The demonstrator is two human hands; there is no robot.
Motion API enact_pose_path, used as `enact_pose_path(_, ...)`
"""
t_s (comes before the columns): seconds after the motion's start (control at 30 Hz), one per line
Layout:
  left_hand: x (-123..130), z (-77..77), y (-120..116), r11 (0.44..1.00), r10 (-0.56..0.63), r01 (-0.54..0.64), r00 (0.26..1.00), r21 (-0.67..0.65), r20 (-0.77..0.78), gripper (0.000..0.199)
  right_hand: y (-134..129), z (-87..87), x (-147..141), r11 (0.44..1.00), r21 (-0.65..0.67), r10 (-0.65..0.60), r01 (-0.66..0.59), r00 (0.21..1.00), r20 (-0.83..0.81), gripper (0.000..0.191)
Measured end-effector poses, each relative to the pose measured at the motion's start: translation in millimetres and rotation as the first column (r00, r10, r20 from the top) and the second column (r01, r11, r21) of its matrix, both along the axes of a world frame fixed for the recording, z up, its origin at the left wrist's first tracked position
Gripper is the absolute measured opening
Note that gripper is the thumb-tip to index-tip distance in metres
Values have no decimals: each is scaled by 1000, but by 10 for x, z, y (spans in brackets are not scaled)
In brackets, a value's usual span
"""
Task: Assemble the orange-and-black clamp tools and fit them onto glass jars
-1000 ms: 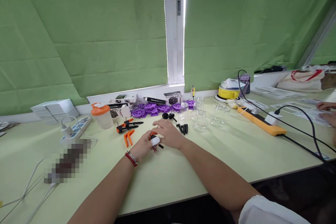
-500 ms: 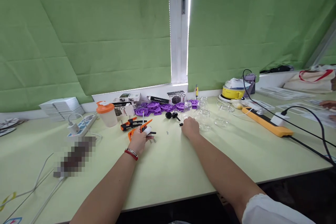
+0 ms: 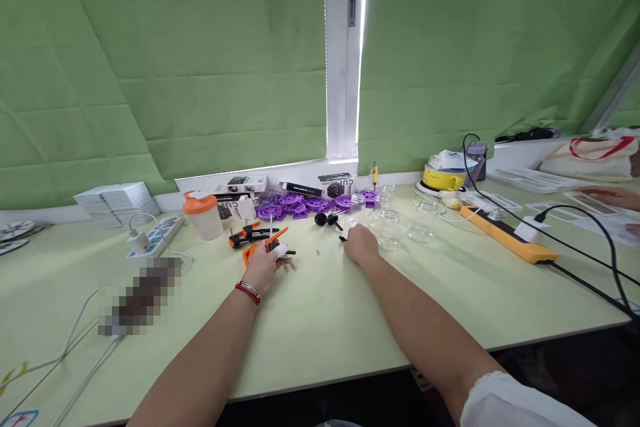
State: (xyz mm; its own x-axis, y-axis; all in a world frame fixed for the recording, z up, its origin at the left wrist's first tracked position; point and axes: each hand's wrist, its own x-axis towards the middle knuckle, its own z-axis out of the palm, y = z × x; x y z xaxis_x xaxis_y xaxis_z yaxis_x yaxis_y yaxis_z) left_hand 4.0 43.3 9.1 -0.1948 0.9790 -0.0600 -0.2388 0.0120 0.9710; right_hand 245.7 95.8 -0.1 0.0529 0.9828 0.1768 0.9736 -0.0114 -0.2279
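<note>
My left hand (image 3: 263, 265) is wrapped round an orange and black part (image 3: 277, 237), with a thin upright rod sticking up from it. Small metal pieces (image 3: 291, 267) show beside its fingers. My right hand (image 3: 362, 242) is closed at the table's middle, near the clear cups, and a small black piece (image 3: 343, 238) pokes out at its fingertips. Between and behind the hands lie black round-headed parts (image 3: 327, 219) and a tiny metal piece (image 3: 318, 252). More orange and black parts (image 3: 245, 235) lie just beyond my left hand. Purple wheel-like parts (image 3: 293, 204) are piled at the back.
An orange-lidded shaker cup (image 3: 203, 219), boxes (image 3: 235, 209) and a white power strip (image 3: 159, 235) stand left. Clear cups (image 3: 389, 230), a yellow pot (image 3: 443, 177) and an orange power strip (image 3: 510, 233) are right. Another person's hand (image 3: 613, 197) is at the far right edge.
Both my hands keep nearly the same positions and holds. At the far right, the other person's hand has shifted to the left over the papers.
</note>
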Motion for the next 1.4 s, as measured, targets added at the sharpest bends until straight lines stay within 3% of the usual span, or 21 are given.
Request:
enact_pose_path(0.1, -6, -3, -1, 1000, -18, 18, 1000, -2, 3, 25, -51, 47, -43, 995, 79, 61, -55, 996, -70, 16)
enact_pose_path(0.23, -4, 4, -12, 999, -46, 46, 999, -14, -6, 27, -178, 104, -202, 929, 229, 330, -290, 930, -161, 11)
enact_pose_path(0.33, 9, 9, -26, 997, -74, 74, 997, -7, -9, 29, -272, 113, -352, 862, 213, 494, -460, 856, -152, 8)
enact_pose_path(0.43, 28, 6, -43, 993, -116, 116, 993, 13, -3, 30, -339, 108, -459, 821, 189, 564, -539, 816, -125, 7)
enact_pose_path(0.67, 65, -8, -71, 980, -195, 194, 981, 44, 4, 30, -424, 118, -528, 807, 173, 586, -565, 802, -113, 8)
enact_pose_path(1.1, 82, 62, -134, 983, -181, 183, 982, 31, -55, 45, -444, 94, -534, 801, 202, 596, -564, 783, -177, 7)
enact_pose_path(1.4, 70, 45, -132, 979, -192, 197, 977, 48, -88, 41, -451, 86, -543, 786, 201, 617, -585, 761, -200, 6)
